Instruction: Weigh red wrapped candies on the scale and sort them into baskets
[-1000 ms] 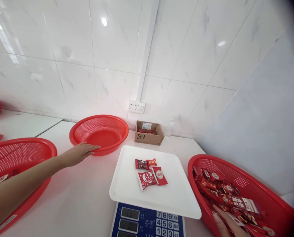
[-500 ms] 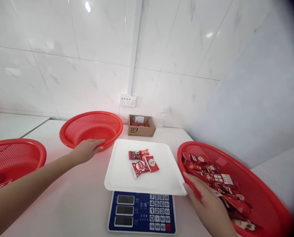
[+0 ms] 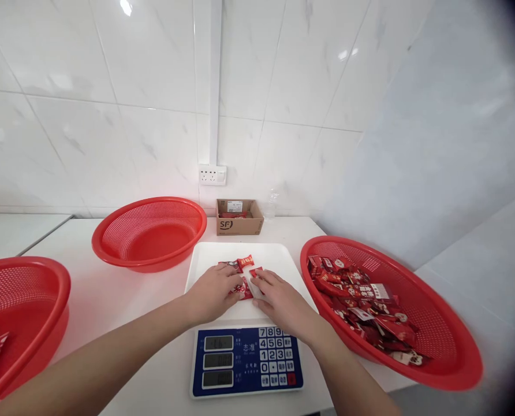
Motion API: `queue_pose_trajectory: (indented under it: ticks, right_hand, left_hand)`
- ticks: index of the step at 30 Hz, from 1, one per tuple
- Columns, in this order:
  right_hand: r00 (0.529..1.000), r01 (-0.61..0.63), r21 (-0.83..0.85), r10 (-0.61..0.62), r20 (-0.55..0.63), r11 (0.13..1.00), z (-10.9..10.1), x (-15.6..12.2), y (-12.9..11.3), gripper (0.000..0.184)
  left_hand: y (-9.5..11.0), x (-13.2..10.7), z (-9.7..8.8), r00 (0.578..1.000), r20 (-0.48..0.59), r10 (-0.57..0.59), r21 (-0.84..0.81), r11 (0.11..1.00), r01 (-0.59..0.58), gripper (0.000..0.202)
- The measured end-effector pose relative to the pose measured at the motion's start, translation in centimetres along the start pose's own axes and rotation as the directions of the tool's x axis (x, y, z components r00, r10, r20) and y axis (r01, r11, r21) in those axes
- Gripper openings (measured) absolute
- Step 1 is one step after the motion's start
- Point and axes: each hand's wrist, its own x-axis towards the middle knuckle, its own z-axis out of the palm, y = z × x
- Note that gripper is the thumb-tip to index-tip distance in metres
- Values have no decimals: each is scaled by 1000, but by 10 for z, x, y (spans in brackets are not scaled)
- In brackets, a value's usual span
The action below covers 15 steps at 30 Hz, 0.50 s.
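Both my hands rest on the white tray [image 3: 283,259] of a blue digital scale [image 3: 246,361]. My left hand [image 3: 212,293] is cupped, its fingers curled over the small red candy packets [image 3: 244,263] in the middle of the tray. My right hand [image 3: 281,299] meets it from the right, fingers closed on a red and white packet of the same pile. Most of the pile is hidden under my fingers; one or two packets show just beyond them.
A red mesh basket [image 3: 452,329] holding several red packets stands to the right of the scale. An empty red basket [image 3: 149,234] sits at the back left, another [image 3: 23,289] at the far left edge. A small cardboard box [image 3: 239,216] stands by the wall socket [image 3: 212,174].
My left hand left the rim of the back-left basket and came to the tray. My right hand came out of the right basket onto the packets. The view has swung to the right.
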Motion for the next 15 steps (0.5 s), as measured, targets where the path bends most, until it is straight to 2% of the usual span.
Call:
queue_pose_trajectory:
  ticks: [4,8,13,15]
  right_hand:
    - [1000,10,105,-8,-29,994,-5,-1,5,40]
    - [998,-1,36,3,-58,999,-7,20,5,41]
    - [998,10,-22,-11,-54,1000,-7,52,8,42]
    - [999,-1,-36,-1,-43,999,-6,59,10,41]
  left_hand:
    - [-9,-1,-7,995,-17,-96,-81,992,95,17]
    - [-23,14,-5,973,-6,-231,-122,966,229,22]
    - [-37,32,0,959,43,-279,-121,952,283,24]
    - [-38,35,0,949,60,-308,-143,939,314,30]
